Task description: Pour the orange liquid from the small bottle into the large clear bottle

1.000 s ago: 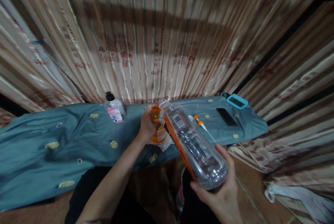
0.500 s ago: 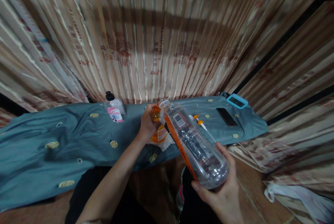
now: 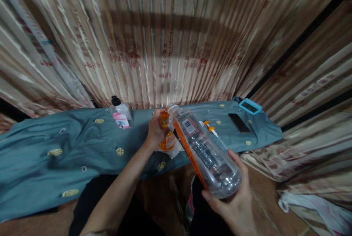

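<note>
My right hand [image 3: 233,195] is closed around the base of a large clear plastic bottle [image 3: 205,151] with an orange label strip. The bottle is tilted, its open mouth pointing down and away toward a small orange bottle [image 3: 166,135]. My left hand [image 3: 156,129] grips that small orange bottle, which stands on a white cloth or tissue [image 3: 172,151] on the blue-grey cloth [image 3: 68,151]. The big bottle's neck touches or nearly touches the small one's top; I cannot tell which.
A clear pump bottle [image 3: 120,114] with a pink label and black cap stands at the back left. An orange and white nozzle piece [image 3: 209,127], a black phone [image 3: 239,123] and a device in a blue case [image 3: 249,106] lie at right. Striped curtains hang behind.
</note>
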The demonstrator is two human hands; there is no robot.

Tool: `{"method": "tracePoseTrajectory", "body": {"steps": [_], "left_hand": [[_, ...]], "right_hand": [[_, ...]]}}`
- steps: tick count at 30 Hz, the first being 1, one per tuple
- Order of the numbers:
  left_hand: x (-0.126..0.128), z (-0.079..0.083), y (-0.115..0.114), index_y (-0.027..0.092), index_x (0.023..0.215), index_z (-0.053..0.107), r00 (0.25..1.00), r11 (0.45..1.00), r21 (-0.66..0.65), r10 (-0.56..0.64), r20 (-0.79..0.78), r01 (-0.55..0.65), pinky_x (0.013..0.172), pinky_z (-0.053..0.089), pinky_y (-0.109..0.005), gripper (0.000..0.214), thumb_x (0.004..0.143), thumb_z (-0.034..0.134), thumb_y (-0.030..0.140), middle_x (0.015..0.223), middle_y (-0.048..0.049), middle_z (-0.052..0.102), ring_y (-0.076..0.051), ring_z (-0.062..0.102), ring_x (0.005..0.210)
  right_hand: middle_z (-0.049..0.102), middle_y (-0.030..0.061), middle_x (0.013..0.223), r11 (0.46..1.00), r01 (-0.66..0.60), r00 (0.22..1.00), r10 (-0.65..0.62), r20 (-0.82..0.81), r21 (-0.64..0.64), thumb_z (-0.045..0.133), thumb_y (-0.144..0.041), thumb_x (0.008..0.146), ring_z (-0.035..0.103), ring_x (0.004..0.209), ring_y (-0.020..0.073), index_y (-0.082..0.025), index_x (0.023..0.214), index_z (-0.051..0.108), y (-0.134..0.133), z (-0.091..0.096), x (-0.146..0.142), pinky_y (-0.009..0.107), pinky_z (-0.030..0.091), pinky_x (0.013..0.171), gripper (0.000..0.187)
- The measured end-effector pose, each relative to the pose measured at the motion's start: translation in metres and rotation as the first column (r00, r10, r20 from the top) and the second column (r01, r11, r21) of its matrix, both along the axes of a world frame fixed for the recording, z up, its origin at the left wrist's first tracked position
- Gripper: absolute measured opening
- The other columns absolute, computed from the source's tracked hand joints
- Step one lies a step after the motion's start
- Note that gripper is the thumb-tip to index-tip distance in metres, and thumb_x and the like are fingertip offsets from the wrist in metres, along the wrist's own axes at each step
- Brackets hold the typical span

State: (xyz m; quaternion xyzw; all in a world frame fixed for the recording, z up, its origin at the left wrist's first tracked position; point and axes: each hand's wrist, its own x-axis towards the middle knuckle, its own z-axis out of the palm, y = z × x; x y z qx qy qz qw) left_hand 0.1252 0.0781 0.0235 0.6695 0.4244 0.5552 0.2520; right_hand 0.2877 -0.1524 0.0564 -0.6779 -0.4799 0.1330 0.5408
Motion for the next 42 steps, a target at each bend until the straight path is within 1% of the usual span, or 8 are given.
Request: {"method": "tracePoseTrajectory", "body": {"steps": [6, 9, 15, 21, 27, 31, 36, 42], "left_hand": [[0.0, -0.0013, 0.0014, 0.021, 0.097, 0.06, 1.0, 1.0, 0.017, 0.003, -0.001, -0.003, 0.074, 0.054, -0.034, 0.035, 0.069, 0.073, 0.038, 0.094, -0.0045, 0.07, -0.022, 0.068, 0.084], [0.0, 0.0002, 0.0005, 0.021, 0.097, 0.059, 1.0, 1.0, 0.014, 0.003, -0.007, -0.003, 0.072, 0.053, -0.035, 0.037, 0.068, 0.074, 0.039, 0.092, -0.0043, 0.069, -0.022, 0.068, 0.082], [0.0005, -0.0006, 0.001, 0.02, 0.097, 0.059, 1.0, 1.0, 0.023, -0.001, -0.001, 0.001, 0.071, 0.054, -0.034, 0.04, 0.067, 0.075, 0.041, 0.091, -0.004, 0.069, -0.021, 0.068, 0.08], [0.0001, -0.0037, 0.0032, 0.021, 0.097, 0.059, 1.0, 1.0, 0.024, -0.005, 0.002, 0.005, 0.074, 0.055, -0.037, 0.039, 0.067, 0.073, 0.04, 0.094, -0.0049, 0.069, -0.023, 0.069, 0.084], [-0.0001, -0.0001, 0.0002, 0.022, 0.096, 0.058, 1.0, 1.0, -0.005, -0.008, -0.004, 0.008, 0.072, 0.052, -0.033, 0.038, 0.066, 0.074, 0.039, 0.091, -0.0027, 0.068, -0.021, 0.067, 0.081], [0.0001, 0.0012, -0.001, 0.022, 0.096, 0.057, 1.0, 1.0, -0.007, -0.015, 0.012, 0.015, 0.074, 0.052, -0.032, 0.038, 0.066, 0.074, 0.038, 0.092, -0.0022, 0.067, -0.02, 0.066, 0.082], [-0.0005, 0.0011, -0.0009, 0.022, 0.098, 0.058, 1.0, 1.0, -0.015, -0.014, 0.005, 0.014, 0.076, 0.053, -0.033, 0.04, 0.065, 0.076, 0.037, 0.094, -0.0023, 0.068, -0.021, 0.067, 0.086], [-0.001, 0.0012, -0.0012, 0.022, 0.097, 0.058, 1.0, 1.0, -0.021, 0.002, -0.006, -0.002, 0.075, 0.054, -0.034, 0.04, 0.065, 0.077, 0.038, 0.093, -0.0027, 0.069, -0.021, 0.067, 0.084]], "right_hand": [[0.042, 0.014, 0.151, 1.0, 0.001, 1.0, -0.001, -0.004, 0.013, 0.082, -0.053, 0.063, 0.055, 0.124, 0.0296, -0.018, 0.141, 0.043, 0.0005, 0.0003, 0.0001, 0.034, 0.05, 0.091, 0.094], [0.042, 0.0143, 0.151, 1.0, 0.005, 1.0, -0.005, 0.008, 0.005, 0.081, -0.053, 0.063, 0.056, 0.123, 0.0299, -0.018, 0.142, 0.043, 0.0003, 0.0011, 0.0003, 0.035, 0.051, 0.091, 0.094], [0.048, 0.0138, 0.146, 1.0, -0.005, 1.0, 0.005, 0.015, -0.004, 0.082, -0.055, 0.064, 0.06, 0.119, 0.0292, -0.019, 0.143, 0.042, -0.0008, 0.003, 0.0007, 0.036, 0.052, 0.091, 0.096], [0.043, 0.0138, 0.151, 1.0, -0.004, 1.0, 0.004, 0.003, -0.002, 0.081, -0.056, 0.064, 0.059, 0.119, 0.0282, -0.019, 0.143, 0.042, -0.0004, 0.0037, 0.0004, 0.034, 0.053, 0.089, 0.096], [0.042, 0.0141, 0.152, 1.0, 0.0, 1.0, 0.0, -0.019, -0.004, 0.082, -0.055, 0.062, 0.058, 0.121, 0.029, -0.019, 0.143, 0.042, -0.0007, 0.0054, -0.0006, 0.034, 0.053, 0.087, 0.097], [0.045, 0.014, 0.149, 1.0, 0.005, 0.999, -0.005, -0.034, -0.015, 0.083, -0.055, 0.061, 0.06, 0.118, 0.0285, -0.019, 0.143, 0.042, -0.0011, 0.0064, -0.0015, 0.035, 0.052, 0.09, 0.098], [0.053, 0.0139, 0.14, 1.0, -0.006, 1.0, 0.006, -0.015, -0.008, 0.083, -0.053, 0.063, 0.061, 0.116, 0.0293, -0.018, 0.143, 0.042, -0.001, 0.0058, -0.0005, 0.036, 0.052, 0.089, 0.097], [0.055, 0.0138, 0.138, 1.0, -0.02, 1.0, 0.02, -0.011, -0.008, 0.082, -0.05, 0.065, 0.062, 0.115, 0.0292, -0.017, 0.144, 0.041, -0.0011, 0.0025, 0.0017, 0.036, 0.052, 0.087, 0.095]]}}
